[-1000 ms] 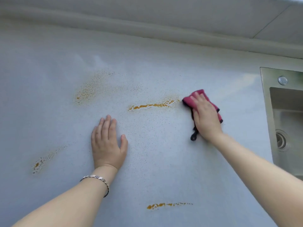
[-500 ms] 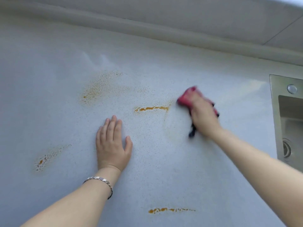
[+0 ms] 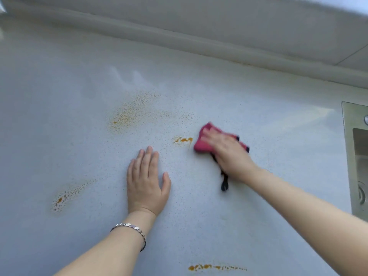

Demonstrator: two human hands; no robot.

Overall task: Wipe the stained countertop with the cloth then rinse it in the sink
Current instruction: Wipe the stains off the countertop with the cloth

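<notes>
A pale speckled countertop (image 3: 79, 86) carries several orange-brown stains. A short orange streak (image 3: 184, 140) lies at the centre, a dusty patch (image 3: 129, 114) sits up and left of it, another patch (image 3: 63, 198) is at the left, and a long streak (image 3: 211, 267) runs near the bottom edge. My right hand (image 3: 227, 154) presses a pink cloth (image 3: 202, 145) flat on the counter, just right of the central streak; a dark loop (image 3: 224, 184) trails from the cloth. My left hand (image 3: 146, 182) rests flat, palm down, fingers together, holding nothing.
A steel sink (image 3: 356, 156) is set into the counter at the right edge, mostly cut off by the frame. A raised ledge (image 3: 199, 40) runs along the back of the counter against the wall.
My right hand has swept the cloth leftwards along the central streak, which is now much shorter. The left hand has stayed flat in place. The view has shifted, so the sink sits further right.
</notes>
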